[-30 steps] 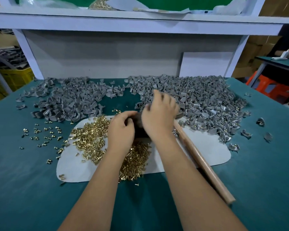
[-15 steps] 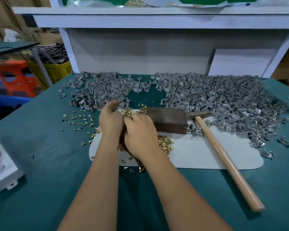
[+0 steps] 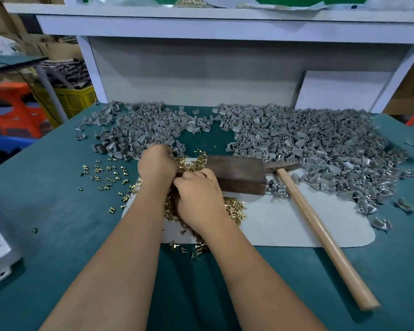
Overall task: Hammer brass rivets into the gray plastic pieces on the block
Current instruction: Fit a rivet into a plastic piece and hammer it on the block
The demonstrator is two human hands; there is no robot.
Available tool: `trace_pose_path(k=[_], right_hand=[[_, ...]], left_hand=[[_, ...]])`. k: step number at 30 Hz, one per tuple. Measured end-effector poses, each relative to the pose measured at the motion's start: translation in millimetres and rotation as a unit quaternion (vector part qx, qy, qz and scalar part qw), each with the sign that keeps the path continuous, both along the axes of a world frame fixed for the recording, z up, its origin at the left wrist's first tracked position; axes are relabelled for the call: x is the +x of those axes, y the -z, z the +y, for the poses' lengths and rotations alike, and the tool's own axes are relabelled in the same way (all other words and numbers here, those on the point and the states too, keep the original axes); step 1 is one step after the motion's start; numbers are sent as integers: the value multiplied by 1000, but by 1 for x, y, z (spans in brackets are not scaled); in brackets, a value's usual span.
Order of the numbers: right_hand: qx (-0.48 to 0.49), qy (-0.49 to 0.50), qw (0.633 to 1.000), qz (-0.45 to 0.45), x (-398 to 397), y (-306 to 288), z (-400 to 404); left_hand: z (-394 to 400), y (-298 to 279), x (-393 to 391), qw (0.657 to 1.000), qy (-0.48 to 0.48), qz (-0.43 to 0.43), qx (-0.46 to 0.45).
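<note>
Both hands working in the brass rivets (image 3: pixel 232 207) beside the block (image 3: pixel 237 173), left hand (image 3: pixel 157 164) and right hand (image 3: pixel 198 194) curled, contents hidden; gray plastic pieces (image 3: pixel 296 139) heaped behind, hammer (image 3: pixel 320 230) lying idle; best seating one rivet upright before striking.

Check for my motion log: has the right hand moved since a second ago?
Yes: right hand shifted left, off the block, onto the brass rivets.
</note>
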State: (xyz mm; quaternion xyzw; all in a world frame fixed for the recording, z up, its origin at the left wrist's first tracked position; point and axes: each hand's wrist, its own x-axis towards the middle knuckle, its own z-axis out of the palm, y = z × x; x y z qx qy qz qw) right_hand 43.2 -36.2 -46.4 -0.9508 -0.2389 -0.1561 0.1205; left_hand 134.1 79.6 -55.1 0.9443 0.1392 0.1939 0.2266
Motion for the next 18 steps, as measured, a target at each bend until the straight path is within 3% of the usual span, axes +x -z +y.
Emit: trace_pose_path(k=[14,18], right_hand=[[83,10,995,-48,4,-2,-5],[136,26,987,-75,5,-4,-8]], left_hand=[[5,1,-3,1000,15,6,8],[3,-6,-14,998,-34,-32,32]])
